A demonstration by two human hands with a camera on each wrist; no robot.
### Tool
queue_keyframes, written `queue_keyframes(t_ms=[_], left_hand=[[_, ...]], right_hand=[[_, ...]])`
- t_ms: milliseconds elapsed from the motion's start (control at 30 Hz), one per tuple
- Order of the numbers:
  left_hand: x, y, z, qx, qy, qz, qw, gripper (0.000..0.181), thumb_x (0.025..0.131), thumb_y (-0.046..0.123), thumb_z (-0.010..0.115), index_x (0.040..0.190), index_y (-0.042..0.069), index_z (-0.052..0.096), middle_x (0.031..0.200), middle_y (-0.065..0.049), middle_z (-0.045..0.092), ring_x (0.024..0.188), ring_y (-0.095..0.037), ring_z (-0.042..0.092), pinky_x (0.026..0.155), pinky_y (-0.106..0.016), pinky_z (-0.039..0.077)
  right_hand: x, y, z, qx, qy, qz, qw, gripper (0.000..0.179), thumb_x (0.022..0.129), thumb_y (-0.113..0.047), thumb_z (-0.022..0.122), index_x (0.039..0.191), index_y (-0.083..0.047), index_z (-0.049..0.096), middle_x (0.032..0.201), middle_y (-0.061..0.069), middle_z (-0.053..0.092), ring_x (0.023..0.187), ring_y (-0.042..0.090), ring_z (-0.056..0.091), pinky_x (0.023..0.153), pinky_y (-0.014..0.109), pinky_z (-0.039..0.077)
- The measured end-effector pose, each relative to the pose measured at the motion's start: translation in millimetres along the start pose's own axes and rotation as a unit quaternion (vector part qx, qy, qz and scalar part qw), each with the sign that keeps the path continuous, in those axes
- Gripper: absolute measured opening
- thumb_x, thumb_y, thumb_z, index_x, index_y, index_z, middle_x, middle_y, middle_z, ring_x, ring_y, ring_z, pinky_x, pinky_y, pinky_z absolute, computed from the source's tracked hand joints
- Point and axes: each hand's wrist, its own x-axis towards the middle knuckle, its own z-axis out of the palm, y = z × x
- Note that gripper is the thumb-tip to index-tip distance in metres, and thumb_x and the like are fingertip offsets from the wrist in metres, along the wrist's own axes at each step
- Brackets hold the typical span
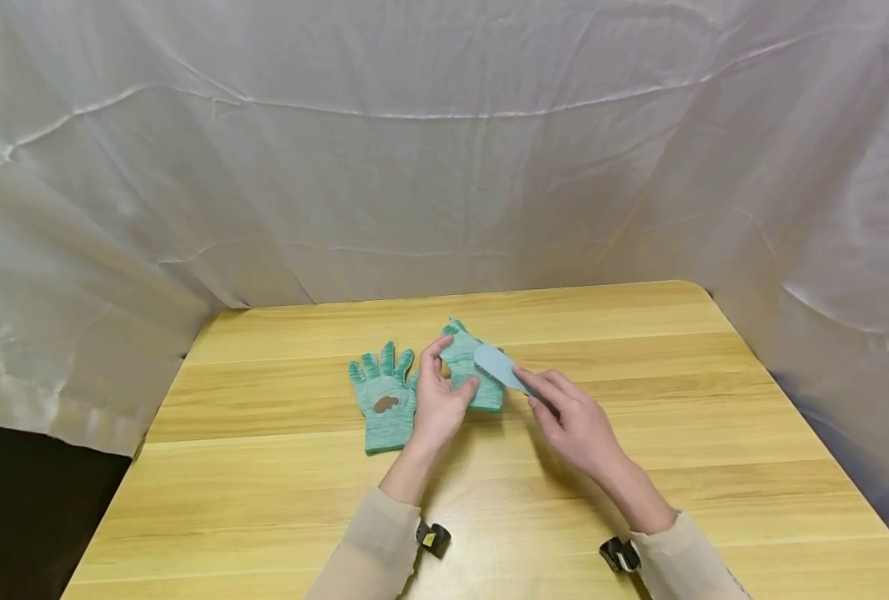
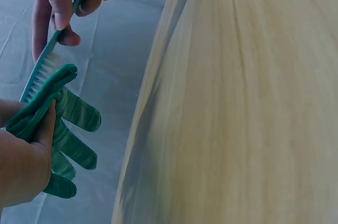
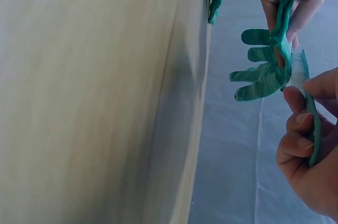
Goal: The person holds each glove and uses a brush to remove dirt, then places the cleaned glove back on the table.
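My left hand (image 1: 440, 410) grips a green knit glove (image 1: 462, 357) by its body, thumb on the near side, above the table. In the left wrist view its fingers (image 2: 76, 109) hang loose. My right hand (image 1: 582, 429) holds a scrub brush (image 1: 494, 367) by the handle. White bristles (image 2: 46, 71) face the held glove and lie against or very close to its surface. A second green glove (image 1: 387, 429) lies flat to the left of my left hand, fingers pointing away, with a brown stain (image 1: 386, 404) on it.
The wooden table (image 1: 264, 483) reaches under both arms. A pale curtain (image 1: 429, 192) hangs behind it and on both sides. Each wrist carries a small black camera, one of them by the left sleeve (image 1: 377, 533).
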Motion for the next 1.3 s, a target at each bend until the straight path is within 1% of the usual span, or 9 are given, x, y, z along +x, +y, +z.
queue_keyframes(t_ms=[433, 600, 700, 800, 867, 1000, 1100, 1233, 1300], left_hand=[[0.4, 1.0, 0.7, -0.003, 0.021, -0.014, 0.9997, 0.066, 0.092, -0.019, 0.058, 0.150, 0.004, 0.038, 0.171, -0.015, 0.018, 0.160, -0.034, 0.002, 0.124, -0.062, 0.015], [0.3, 2.8, -0.2, -0.001, 0.023, -0.024, 0.9995, 0.066, 0.092, -0.018, 0.058, 0.151, 0.004, 0.038, 0.171, -0.014, 0.018, 0.160, -0.034, 0.001, 0.123, -0.062, 0.020], [-0.3, 3.6, 0.2, 0.010, 0.020, -0.036, 0.9991, 0.067, 0.093, -0.017, 0.058, 0.152, 0.007, 0.039, 0.172, -0.012, 0.018, 0.160, -0.033, 0.002, 0.114, -0.051, 0.039], [-0.9, 4.8, 1.3, 0.019, 0.013, -0.047, 0.9986, 0.067, 0.093, -0.016, 0.057, 0.152, 0.010, 0.039, 0.173, -0.011, 0.015, 0.159, -0.032, 0.002, 0.092, -0.033, 0.051], [-1.2, 5.4, 2.0, 0.020, 0.007, -0.051, 0.9985, 0.068, 0.093, -0.017, 0.057, 0.153, 0.010, 0.038, 0.174, -0.012, 0.012, 0.159, -0.033, 0.001, 0.085, -0.023, 0.050], [-1.3, 7.1, 2.9, 0.009, -0.001, -0.058, 0.9983, 0.070, 0.093, -0.018, 0.055, 0.155, 0.009, 0.035, 0.174, -0.014, 0.007, 0.159, -0.033, -0.001, 0.065, -0.017, 0.046], [-1.4, 9.2, 2.8, 0.002, -0.001, -0.062, 0.9981, 0.070, 0.094, -0.017, 0.055, 0.156, 0.010, 0.034, 0.174, -0.013, 0.006, 0.159, -0.032, -0.001, 0.068, -0.017, 0.048], [-1.7, 10.8, 2.2, -0.008, -0.002, -0.064, 0.9979, 0.069, 0.095, -0.015, 0.055, 0.156, 0.010, 0.034, 0.174, -0.012, 0.007, 0.159, -0.031, -0.002, 0.095, -0.025, 0.051], [-1.7, 10.7, 2.0, -0.012, -0.002, -0.065, 0.9978, 0.069, 0.096, -0.015, 0.054, 0.157, 0.010, 0.033, 0.174, -0.012, 0.006, 0.159, -0.030, -0.002, 0.101, -0.029, 0.049]], right_hand=[[1.1, 0, -8, -0.039, 0.003, 0.052, 0.9979, 0.050, 0.093, 0.002, 0.070, 0.140, -0.011, 0.066, 0.110, 0.006, 0.070, 0.061, 0.005, 0.044, 0.048, 0.023, 0.039], [1.8, 0, -10, -0.029, 0.016, 0.049, 0.9982, 0.050, 0.092, 0.003, 0.070, 0.141, -0.010, 0.065, 0.112, 0.008, 0.071, 0.066, 0.006, 0.047, 0.054, 0.024, 0.042], [2.5, -1, -9, -0.014, 0.011, 0.030, 0.9994, 0.051, 0.093, 0.004, 0.071, 0.142, -0.010, 0.065, 0.112, 0.008, 0.070, 0.068, 0.006, 0.048, 0.056, 0.024, 0.044], [3.0, -3, -7, -0.004, -0.001, 0.005, 1.0000, 0.051, 0.093, 0.004, 0.071, 0.142, -0.009, 0.065, 0.113, 0.008, 0.070, 0.069, 0.006, 0.048, 0.057, 0.024, 0.045], [2.9, -3, -5, -0.002, -0.011, -0.008, 0.9999, 0.051, 0.093, 0.004, 0.071, 0.141, -0.009, 0.065, 0.113, 0.007, 0.070, 0.070, 0.006, 0.048, 0.058, 0.024, 0.046], [2.5, -4, -3, -0.008, -0.026, -0.015, 0.9995, 0.051, 0.092, 0.005, 0.071, 0.141, -0.010, 0.066, 0.115, 0.006, 0.070, 0.071, 0.005, 0.050, 0.059, 0.023, 0.048], [2.2, -4, -3, -0.019, -0.024, -0.009, 0.9995, 0.051, 0.092, 0.005, 0.071, 0.140, -0.012, 0.067, 0.119, 0.008, 0.070, 0.068, 0.005, 0.049, 0.056, 0.022, 0.046], [2.7, -3, -4, -0.030, -0.013, -0.004, 0.9995, 0.051, 0.092, 0.005, 0.071, 0.139, -0.013, 0.068, 0.125, 0.011, 0.070, 0.064, 0.005, 0.046, 0.052, 0.021, 0.042], [2.9, -3, -4, -0.033, -0.009, -0.004, 0.9994, 0.050, 0.092, 0.005, 0.071, 0.139, -0.013, 0.068, 0.126, 0.012, 0.070, 0.064, 0.005, 0.047, 0.051, 0.021, 0.042]])
